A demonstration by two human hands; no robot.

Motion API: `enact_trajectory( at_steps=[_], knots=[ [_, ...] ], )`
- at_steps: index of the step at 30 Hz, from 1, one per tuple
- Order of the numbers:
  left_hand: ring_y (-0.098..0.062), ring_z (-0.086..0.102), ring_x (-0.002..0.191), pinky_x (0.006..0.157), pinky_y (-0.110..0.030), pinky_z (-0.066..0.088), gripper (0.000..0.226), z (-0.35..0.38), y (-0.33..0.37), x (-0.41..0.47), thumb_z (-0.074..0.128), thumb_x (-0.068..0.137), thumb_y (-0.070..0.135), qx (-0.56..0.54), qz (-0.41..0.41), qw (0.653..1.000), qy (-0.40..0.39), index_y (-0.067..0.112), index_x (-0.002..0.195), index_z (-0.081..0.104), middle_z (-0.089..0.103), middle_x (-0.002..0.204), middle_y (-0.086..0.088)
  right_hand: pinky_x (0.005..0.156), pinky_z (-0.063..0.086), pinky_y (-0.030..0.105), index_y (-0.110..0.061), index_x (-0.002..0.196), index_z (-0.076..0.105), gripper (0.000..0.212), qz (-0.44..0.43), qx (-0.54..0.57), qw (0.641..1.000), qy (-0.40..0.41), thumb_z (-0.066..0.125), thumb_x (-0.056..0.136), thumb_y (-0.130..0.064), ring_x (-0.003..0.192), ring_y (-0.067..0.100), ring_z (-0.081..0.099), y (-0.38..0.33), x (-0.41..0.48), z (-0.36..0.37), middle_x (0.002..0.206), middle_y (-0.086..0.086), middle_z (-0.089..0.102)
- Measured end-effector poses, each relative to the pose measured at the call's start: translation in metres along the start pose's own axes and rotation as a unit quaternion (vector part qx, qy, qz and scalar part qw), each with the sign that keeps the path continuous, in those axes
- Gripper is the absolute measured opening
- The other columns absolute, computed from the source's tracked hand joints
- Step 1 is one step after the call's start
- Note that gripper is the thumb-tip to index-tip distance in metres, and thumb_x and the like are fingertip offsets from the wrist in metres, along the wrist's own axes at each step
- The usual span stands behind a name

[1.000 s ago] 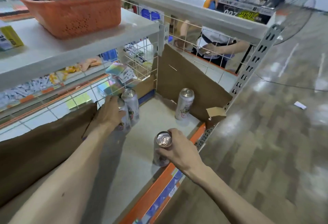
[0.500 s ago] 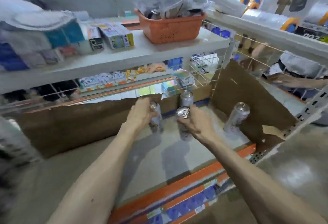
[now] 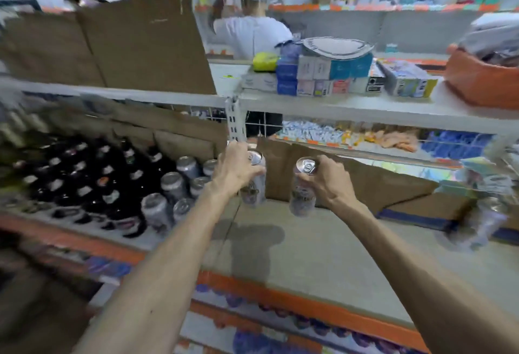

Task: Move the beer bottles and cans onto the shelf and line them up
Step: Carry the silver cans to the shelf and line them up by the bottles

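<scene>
We see a long store shelf (image 3: 323, 247) with a pale board and an orange front edge, and a white upper shelf (image 3: 365, 112) above it. Brown cardboard (image 3: 351, 182) lines the back of the lower level, and a bigger cardboard sheet (image 3: 126, 44) stands on the upper level at the left. On the left part of the lower board we see a dense group of dark bottles (image 3: 92, 182), with a cluster of silver cans (image 3: 174, 185) standing just beside them on the right. Behind the shelving stands a person in a white top (image 3: 252, 33). The upper shelf carries an orange basket (image 3: 483, 81) at the far right and stacked small boxes (image 3: 331, 75). A blurred can (image 3: 483, 221) stands on the board at the right, well apart from the cluster. Both arms reach in over the middle of the shelf. The left hand (image 3: 237, 168) wraps around the upper part of the left can (image 3: 252, 188), fingers curled round it; we cannot tell whether it hides a second can. The right hand (image 3: 328, 182) grips the right can (image 3: 303, 188) near its rim, thumb and fingers closed around it. The two held cans are upright and near each other, between the cluster and the blurred can.
</scene>
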State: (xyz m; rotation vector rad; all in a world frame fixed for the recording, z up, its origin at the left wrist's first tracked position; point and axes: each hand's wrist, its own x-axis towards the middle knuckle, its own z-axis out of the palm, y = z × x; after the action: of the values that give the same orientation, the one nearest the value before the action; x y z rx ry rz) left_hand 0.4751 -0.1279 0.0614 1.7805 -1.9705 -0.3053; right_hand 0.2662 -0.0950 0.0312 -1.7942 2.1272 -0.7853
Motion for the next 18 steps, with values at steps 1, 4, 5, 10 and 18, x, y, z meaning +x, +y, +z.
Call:
enact_trajectory(
  at_steps=[1, 4, 5, 10, 18],
  knots=[
    [-0.030, 0.062, 0.101, 0.083, -0.037, 0.050, 0.057, -0.006, -0.014, 0.002, 0.084, 0.067, 0.045, 0.002, -0.005, 1.000, 0.007, 0.018, 0.115, 0.066, 0.059, 0.109, -0.007, 0.076, 0.052, 0.040, -0.014, 0.102, 0.060, 0.049, -0.001, 0.002, 1.000, -0.003, 0.072, 0.078, -0.055, 0.095, 0.036, 0.064, -0.011, 0.002, 0.009, 0.103, 0.012, 0.069],
    [-0.030, 0.062, 0.100, 0.084, -0.038, 0.051, 0.062, -0.016, -0.049, 0.009, 0.084, 0.066, 0.049, 0.004, -0.012, 1.000, 0.004, 0.019, 0.117, 0.065, 0.057, 0.109, -0.005, 0.073, 0.049, 0.038, -0.012, 0.102, 0.060, 0.049, 0.009, 0.005, 1.000, -0.015, 0.072, 0.079, -0.054, 0.096, 0.037, 0.062, -0.038, 0.007, 0.034, 0.104, 0.013, 0.069],
    [-0.029, 0.062, 0.099, 0.083, -0.039, 0.052, 0.062, -0.017, -0.058, 0.012, 0.084, 0.066, 0.050, 0.008, -0.005, 1.000, -0.001, 0.019, 0.116, 0.065, 0.057, 0.108, -0.004, 0.072, 0.047, 0.037, -0.012, 0.100, 0.059, 0.049, 0.014, 0.003, 1.000, -0.016, 0.071, 0.080, -0.055, 0.095, 0.038, 0.062, -0.044, 0.008, 0.041, 0.103, 0.013, 0.068],
    [-0.028, 0.062, 0.099, 0.080, -0.039, 0.052, 0.067, -0.006, -0.084, 0.036, 0.084, 0.067, 0.052, 0.015, 0.029, 0.999, -0.034, 0.015, 0.119, 0.062, 0.058, 0.111, -0.004, 0.075, 0.053, 0.040, -0.015, 0.101, 0.060, 0.050, 0.045, -0.001, 0.999, -0.014, 0.071, 0.077, -0.058, 0.091, 0.036, 0.064, -0.061, 0.008, 0.067, 0.100, 0.010, 0.070],
    [-0.032, 0.063, 0.103, 0.083, -0.038, 0.049, 0.071, 0.029, -0.090, 0.065, 0.085, 0.063, 0.053, -0.024, 0.024, 0.996, -0.083, 0.019, 0.120, 0.060, 0.060, 0.118, -0.004, 0.070, 0.040, 0.032, -0.015, 0.109, 0.060, 0.044, 0.090, 0.001, 0.996, -0.016, 0.072, 0.079, -0.044, 0.099, 0.035, 0.061, -0.052, 0.013, 0.083, 0.106, 0.009, 0.069]
  ],
)
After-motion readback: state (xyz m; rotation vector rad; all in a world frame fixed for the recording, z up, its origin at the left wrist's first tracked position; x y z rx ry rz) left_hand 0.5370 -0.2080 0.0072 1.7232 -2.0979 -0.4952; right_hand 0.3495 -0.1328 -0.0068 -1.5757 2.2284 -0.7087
